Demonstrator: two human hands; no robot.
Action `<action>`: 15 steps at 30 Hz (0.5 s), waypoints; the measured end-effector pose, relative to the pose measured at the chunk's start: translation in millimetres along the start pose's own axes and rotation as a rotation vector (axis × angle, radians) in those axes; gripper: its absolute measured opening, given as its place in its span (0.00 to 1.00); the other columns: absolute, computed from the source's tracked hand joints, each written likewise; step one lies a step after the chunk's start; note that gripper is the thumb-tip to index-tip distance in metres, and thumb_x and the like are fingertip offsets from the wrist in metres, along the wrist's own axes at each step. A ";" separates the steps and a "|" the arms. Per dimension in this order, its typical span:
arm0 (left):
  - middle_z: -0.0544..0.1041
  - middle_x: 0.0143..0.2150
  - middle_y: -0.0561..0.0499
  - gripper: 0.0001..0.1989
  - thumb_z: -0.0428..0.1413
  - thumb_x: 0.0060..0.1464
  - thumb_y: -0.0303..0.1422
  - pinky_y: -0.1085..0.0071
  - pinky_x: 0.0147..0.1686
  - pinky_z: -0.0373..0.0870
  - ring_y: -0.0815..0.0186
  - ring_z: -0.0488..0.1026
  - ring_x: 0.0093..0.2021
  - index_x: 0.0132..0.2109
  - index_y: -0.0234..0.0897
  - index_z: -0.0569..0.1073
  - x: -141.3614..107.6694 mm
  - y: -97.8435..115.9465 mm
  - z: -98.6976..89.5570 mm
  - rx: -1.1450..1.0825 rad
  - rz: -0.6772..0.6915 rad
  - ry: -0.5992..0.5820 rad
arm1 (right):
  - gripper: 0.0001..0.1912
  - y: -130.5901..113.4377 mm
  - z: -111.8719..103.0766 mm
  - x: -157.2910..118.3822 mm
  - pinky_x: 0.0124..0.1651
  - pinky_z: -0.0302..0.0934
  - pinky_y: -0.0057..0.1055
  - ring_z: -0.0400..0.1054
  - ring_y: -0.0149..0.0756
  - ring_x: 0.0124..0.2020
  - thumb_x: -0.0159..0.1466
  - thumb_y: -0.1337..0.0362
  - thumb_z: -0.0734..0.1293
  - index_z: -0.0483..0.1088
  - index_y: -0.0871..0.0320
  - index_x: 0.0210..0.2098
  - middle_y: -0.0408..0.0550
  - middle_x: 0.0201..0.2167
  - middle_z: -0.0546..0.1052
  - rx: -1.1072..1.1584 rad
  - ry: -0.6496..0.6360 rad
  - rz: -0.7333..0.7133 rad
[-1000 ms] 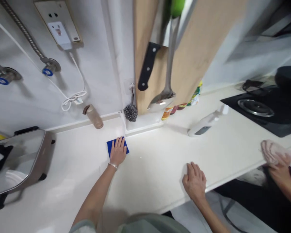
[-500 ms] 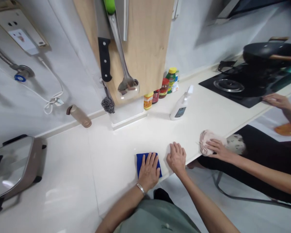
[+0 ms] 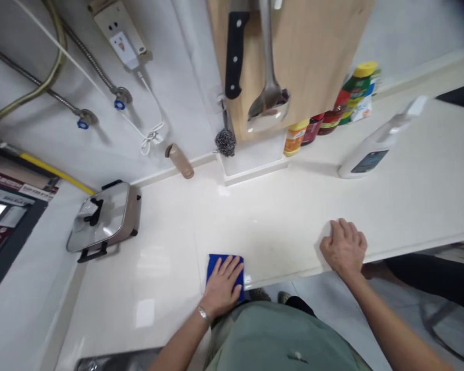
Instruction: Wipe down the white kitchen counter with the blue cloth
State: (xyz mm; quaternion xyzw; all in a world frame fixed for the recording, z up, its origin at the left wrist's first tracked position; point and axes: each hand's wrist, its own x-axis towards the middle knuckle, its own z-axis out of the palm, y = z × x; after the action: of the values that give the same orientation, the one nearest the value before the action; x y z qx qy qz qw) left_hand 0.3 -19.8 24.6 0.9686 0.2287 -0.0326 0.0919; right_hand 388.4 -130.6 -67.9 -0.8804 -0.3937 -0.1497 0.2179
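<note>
Near the counter's front edge, my left hand [image 3: 223, 285] lies flat on a folded blue cloth [image 3: 213, 264], fingers stretched out and pressing on it. Part of the cloth is hidden under the palm. My right hand [image 3: 345, 247] rests on the white countertop [image 3: 270, 226] to the right of the cloth, its fingers curled in and nothing showing in them. A white spray bottle [image 3: 367, 154] with a dark label stands beyond my right hand.
At the left stands a lidded electric pan [image 3: 112, 206]. A tan bottle [image 3: 180, 161] is by the wall. A wire scrubber [image 3: 225, 142], a black-handled knife [image 3: 235, 56] and a ladle [image 3: 268, 98] hang above. Several jars [image 3: 296, 136] line the back. Another person's dark-clothed leg [image 3: 429, 275] shows at right.
The view has swung left. My left hand and the cloth have slid left along the counter, away from my right hand. The other person's hands and the wok have left the view.
</note>
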 end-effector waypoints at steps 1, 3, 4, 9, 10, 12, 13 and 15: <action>0.48 0.75 0.52 0.32 0.45 0.65 0.38 0.50 0.71 0.45 0.59 0.43 0.74 0.73 0.44 0.45 -19.3 -14.1 0.2 0.034 -0.050 0.010 | 0.29 0.5 -0.2 -0.7 0.67 0.45 0.55 0.49 0.52 0.68 0.62 0.66 0.59 0.59 0.66 0.63 0.62 0.65 0.63 -0.002 0.007 -0.005; 0.50 0.74 0.50 0.32 0.44 0.65 0.36 0.50 0.71 0.47 0.58 0.45 0.74 0.73 0.42 0.46 -58.1 -41.6 1.1 0.104 -0.160 0.042 | 0.28 2.7 0.4 -2.2 0.67 0.46 0.55 0.50 0.53 0.68 0.63 0.66 0.58 0.60 0.68 0.62 0.64 0.64 0.64 0.006 0.012 -0.015; 0.51 0.74 0.49 0.31 0.43 0.65 0.35 0.50 0.71 0.48 0.58 0.46 0.74 0.73 0.42 0.46 -76.4 -54.7 1.7 0.136 -0.217 0.059 | 0.28 4.1 1.3 -2.9 0.66 0.47 0.56 0.50 0.54 0.68 0.63 0.66 0.58 0.61 0.69 0.62 0.65 0.64 0.64 0.012 0.010 -0.020; 0.54 0.73 0.47 0.30 0.40 0.66 0.34 0.51 0.70 0.51 0.59 0.48 0.73 0.73 0.41 0.45 -134.4 -107.1 2.4 0.224 -0.487 0.136 | 0.29 5.6 3.6 -5.5 0.65 0.47 0.56 0.51 0.56 0.67 0.64 0.63 0.55 0.62 0.72 0.61 0.68 0.63 0.64 0.017 -0.010 -0.032; 0.54 0.73 0.47 0.30 0.40 0.66 0.34 0.50 0.70 0.51 0.59 0.48 0.73 0.73 0.41 0.45 -138.1 -114.2 2.4 0.230 -0.516 0.149 | 0.30 3.8 2.7 -5.9 0.65 0.47 0.56 0.51 0.56 0.67 0.64 0.62 0.55 0.62 0.71 0.61 0.68 0.63 0.64 0.014 -0.010 -0.029; 0.53 0.73 0.47 0.31 0.39 0.66 0.34 0.50 0.70 0.51 0.59 0.48 0.73 0.73 0.41 0.43 -138.9 -125.0 2.8 0.238 -0.534 0.171 | 0.29 -1.2 0.0 -6.5 0.66 0.47 0.55 0.51 0.55 0.68 0.65 0.61 0.54 0.62 0.70 0.61 0.66 0.64 0.64 0.007 -0.005 -0.017; 0.53 0.73 0.48 0.31 0.39 0.66 0.34 0.50 0.70 0.51 0.59 0.47 0.73 0.73 0.41 0.42 -136.6 -129.3 3.3 0.242 -0.530 0.181 | 0.29 -3.7 -1.3 -6.6 0.66 0.47 0.55 0.51 0.54 0.68 0.65 0.61 0.53 0.62 0.69 0.62 0.65 0.64 0.64 0.003 -0.003 -0.014; 0.52 0.73 0.48 0.32 0.40 0.66 0.34 0.50 0.70 0.51 0.59 0.47 0.73 0.73 0.42 0.41 -127.4 -137.5 4.3 0.249 -0.519 0.199 | 0.29 -7.1 -2.3 -6.4 0.66 0.48 0.55 0.51 0.55 0.68 0.65 0.60 0.53 0.61 0.68 0.62 0.64 0.64 0.64 -0.009 0.001 -0.011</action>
State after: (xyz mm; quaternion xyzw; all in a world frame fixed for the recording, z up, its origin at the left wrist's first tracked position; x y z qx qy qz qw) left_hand -175.3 44.5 11.4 0.8802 0.4704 0.0120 -0.0617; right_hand 378.7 -131.5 -66.8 -0.8791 -0.3979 -0.1531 0.2131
